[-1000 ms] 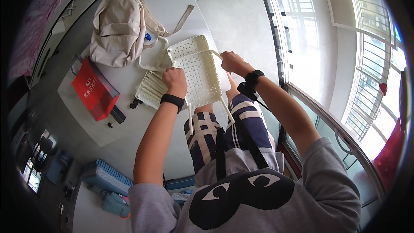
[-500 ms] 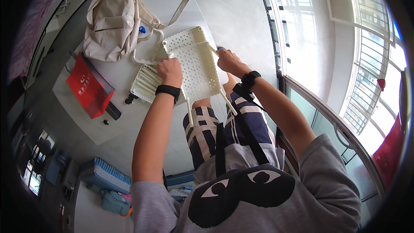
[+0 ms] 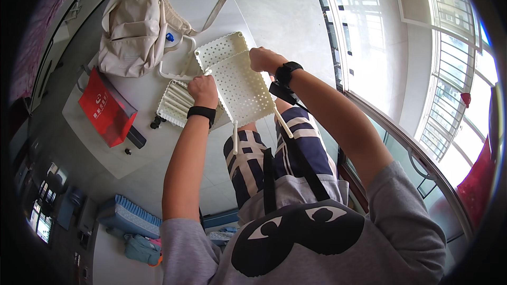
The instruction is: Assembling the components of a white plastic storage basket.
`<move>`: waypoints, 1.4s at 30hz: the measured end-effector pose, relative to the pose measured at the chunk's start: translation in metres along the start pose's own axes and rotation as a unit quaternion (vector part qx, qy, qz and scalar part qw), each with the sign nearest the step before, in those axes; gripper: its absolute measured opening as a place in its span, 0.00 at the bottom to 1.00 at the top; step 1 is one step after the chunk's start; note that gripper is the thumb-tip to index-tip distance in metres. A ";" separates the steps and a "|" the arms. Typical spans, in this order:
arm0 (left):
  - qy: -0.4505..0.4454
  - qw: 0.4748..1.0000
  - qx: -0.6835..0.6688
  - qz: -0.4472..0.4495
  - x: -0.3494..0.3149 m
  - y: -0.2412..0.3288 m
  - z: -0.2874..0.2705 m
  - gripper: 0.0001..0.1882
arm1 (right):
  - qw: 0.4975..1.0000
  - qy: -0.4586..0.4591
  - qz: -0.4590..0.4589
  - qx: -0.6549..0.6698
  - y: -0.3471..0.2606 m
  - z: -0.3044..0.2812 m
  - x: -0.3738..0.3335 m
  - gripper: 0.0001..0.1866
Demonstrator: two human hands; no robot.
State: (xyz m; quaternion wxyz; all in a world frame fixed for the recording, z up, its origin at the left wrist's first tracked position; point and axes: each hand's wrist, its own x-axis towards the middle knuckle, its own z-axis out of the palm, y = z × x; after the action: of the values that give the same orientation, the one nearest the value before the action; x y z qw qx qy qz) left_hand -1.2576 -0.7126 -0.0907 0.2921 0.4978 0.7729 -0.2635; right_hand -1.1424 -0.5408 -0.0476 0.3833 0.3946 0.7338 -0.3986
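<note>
Between my hands is a cream plastic shelf rack (image 3: 240, 87) with perforated trays and scalloped rims. Two of its tube legs (image 3: 235, 140) point toward my knees. My left hand (image 3: 203, 91) is closed round the rack's left side, by the end of a tube. At the opposite side, my right hand (image 3: 265, 60) has its fingers curled in against the rack's edge; the part under them is hidden. Beside my left hand lies another cream tray (image 3: 178, 98) holding several loose tubes.
A beige backpack (image 3: 134, 34) with trailing straps lies on the pale table (image 3: 105, 150). Nearer left are a red paper bag (image 3: 103, 108), a dark narrow box (image 3: 137, 136) and small black pieces (image 3: 156, 122). A sliding glass door (image 3: 393, 121) runs along my right.
My right hand has shifted left and slightly up, in against the rack's right edge. A tube that showed by that hand is now hidden. My left hand keeps its grip.
</note>
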 end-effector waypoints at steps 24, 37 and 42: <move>0.056 0.995 -0.068 0.037 0.000 -0.020 -0.003 0.06 | 0.985 0.091 -0.069 -0.129 0.024 0.059 -0.003 0.11; 0.013 0.983 -0.183 0.008 -0.052 -0.038 -0.028 0.08 | 0.987 0.092 -0.114 -0.071 0.005 0.057 -0.003 0.09; 0.025 0.973 -0.228 -0.035 -0.054 -0.043 -0.039 0.08 | 0.986 0.086 -0.102 -0.096 0.004 0.062 0.007 0.10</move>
State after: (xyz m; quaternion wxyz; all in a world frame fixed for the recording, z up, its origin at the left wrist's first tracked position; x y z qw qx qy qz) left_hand -1.2865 -0.7339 -0.0202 0.3692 0.3972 0.8366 -0.0778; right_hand -1.1266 -0.5923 -0.0790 0.3123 0.3118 0.8352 -0.3282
